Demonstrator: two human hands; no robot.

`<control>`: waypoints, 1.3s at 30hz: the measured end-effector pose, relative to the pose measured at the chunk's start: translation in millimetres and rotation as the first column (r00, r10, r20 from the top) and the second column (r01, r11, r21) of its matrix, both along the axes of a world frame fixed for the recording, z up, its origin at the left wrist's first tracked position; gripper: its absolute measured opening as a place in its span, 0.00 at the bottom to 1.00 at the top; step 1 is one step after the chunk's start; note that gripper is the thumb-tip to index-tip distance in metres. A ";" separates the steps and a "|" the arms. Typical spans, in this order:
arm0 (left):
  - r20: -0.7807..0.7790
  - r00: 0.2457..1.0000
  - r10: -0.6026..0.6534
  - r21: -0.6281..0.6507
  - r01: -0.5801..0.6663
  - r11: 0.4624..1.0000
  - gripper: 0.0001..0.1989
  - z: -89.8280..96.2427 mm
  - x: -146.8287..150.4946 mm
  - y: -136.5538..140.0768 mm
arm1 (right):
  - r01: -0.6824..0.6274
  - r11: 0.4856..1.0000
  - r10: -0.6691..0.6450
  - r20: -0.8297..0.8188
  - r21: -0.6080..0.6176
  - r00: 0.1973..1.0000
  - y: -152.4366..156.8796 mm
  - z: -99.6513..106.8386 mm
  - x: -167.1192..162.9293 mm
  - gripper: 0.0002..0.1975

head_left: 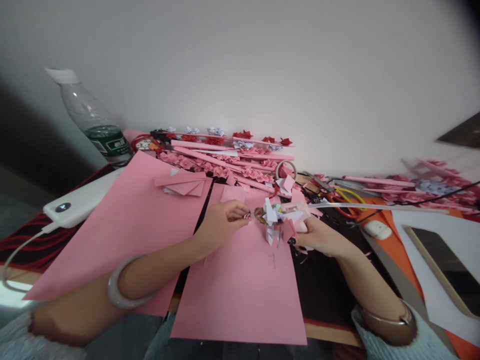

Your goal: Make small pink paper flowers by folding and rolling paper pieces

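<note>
My left hand is over the pink paper sheet, thumb and fingertips pinched together. Anything between those fingertips is too small to make out. In my right hand is a pale pink hot glue gun, its front end pointing left toward my left fingertips. From its back a long clear glue stick runs out to the right. Folded white paper pieces and a small pink paper piece cluster around the front of the gun, partly covering it.
Pink paper roses and rolled pink paper sticks lie along the wall. A water bottle and white power bank stand left. Scissors, an earbud case and a phone are on the right.
</note>
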State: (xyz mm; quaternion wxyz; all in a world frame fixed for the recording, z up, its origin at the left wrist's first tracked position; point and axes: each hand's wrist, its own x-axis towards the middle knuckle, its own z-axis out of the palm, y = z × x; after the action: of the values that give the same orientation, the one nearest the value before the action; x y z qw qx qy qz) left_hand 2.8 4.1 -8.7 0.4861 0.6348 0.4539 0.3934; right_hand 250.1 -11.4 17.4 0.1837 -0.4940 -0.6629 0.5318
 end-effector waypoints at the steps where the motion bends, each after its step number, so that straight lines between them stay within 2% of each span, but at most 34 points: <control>1: -0.001 1.000 -0.002 -0.004 0.002 1.000 0.07 -0.2 0.1 0.0 | 0.005 1.000 -0.005 -0.001 -0.001 1.000 -0.4 0.8 -0.9 0.16; 16: 0.046 0.999 -0.006 -0.104 0.010 0.995 0.09 1.0 -0.1 2.2 | 0.047 0.998 -0.048 0.017 0.035 0.999 -2.6 7.0 -1.4 0.18; 39: -0.048 0.999 -0.014 0.001 0.014 1.000 0.07 4.1 -0.2 -1.6 | 0.008 1.000 -0.009 0.044 0.026 0.999 -2.0 8.8 -3.6 0.19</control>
State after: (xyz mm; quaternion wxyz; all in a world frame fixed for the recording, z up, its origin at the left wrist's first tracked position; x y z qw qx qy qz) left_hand 2.6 2.5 -4.6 0.4775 0.6476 0.4607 0.3747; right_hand 246.5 -13.4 26.2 0.1775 -0.5061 -0.6714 0.5114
